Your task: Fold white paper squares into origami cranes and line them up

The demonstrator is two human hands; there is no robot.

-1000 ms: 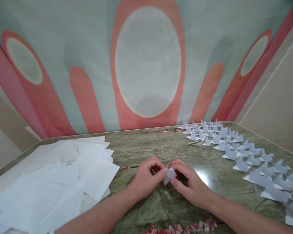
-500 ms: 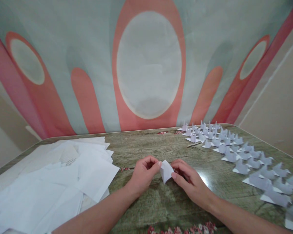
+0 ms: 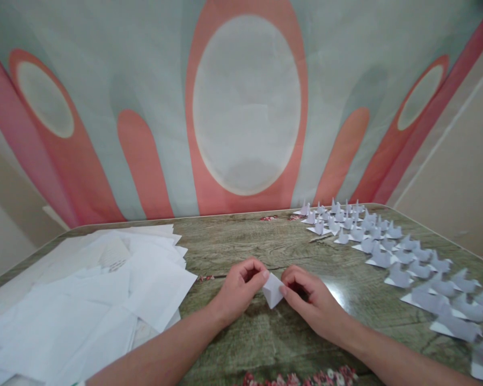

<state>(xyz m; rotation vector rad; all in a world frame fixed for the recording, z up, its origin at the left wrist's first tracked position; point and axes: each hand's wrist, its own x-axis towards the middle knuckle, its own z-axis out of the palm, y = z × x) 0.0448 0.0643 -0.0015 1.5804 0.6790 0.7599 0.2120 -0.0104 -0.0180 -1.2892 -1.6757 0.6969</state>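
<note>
A small piece of folded white paper [image 3: 272,291] is held between my two hands, just above the table in the middle of the view. My left hand [image 3: 243,284] pinches its upper left corner between thumb and fingers. On the other side, my right hand [image 3: 308,292] pinches the right corner, its remaining fingers curled behind. The paper is diamond-shaped, with a crease showing down its face. Its lower tip points down and is free of both hands.
Loose white paper sheets [image 3: 161,289] lie in a spread pile at the left. Several folded white paper birds [image 3: 380,257] stand in rows along the right. The wood-patterned table [image 3: 225,241] has printed flowers [image 3: 301,378] and meets a painted wall [image 3: 245,107].
The folded paper has tilted and dropped slightly, and its creased face now shows differently. My right hand's fingers have drawn closer together around its corner.
</note>
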